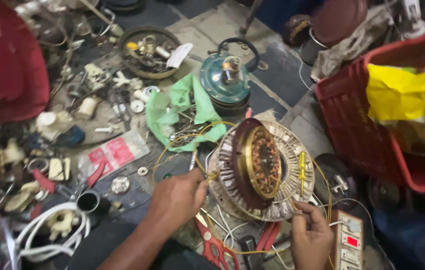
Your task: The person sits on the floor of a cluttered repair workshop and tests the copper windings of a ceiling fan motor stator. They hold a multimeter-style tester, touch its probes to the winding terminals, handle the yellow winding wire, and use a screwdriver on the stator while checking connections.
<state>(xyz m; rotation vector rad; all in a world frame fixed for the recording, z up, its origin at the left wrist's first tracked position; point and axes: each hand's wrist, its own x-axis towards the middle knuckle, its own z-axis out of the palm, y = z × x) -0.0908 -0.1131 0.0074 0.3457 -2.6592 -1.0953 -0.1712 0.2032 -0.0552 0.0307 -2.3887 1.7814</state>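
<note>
the left hand [177,195], low in the centre of the frame, pinches a yellow wire [182,139] against the left edge of the fan motor [260,167]; the right hand [311,235], at the lower right, closes its fingers on the same wire at the motor's lower rim; the motor stands tilted in the middle, copper windings showing; a yellow screwdriver [302,170] rests on its right side; red pliers [215,247] lie below; a green bag [182,112] sits above, a red crate [372,115] at the right.
</note>
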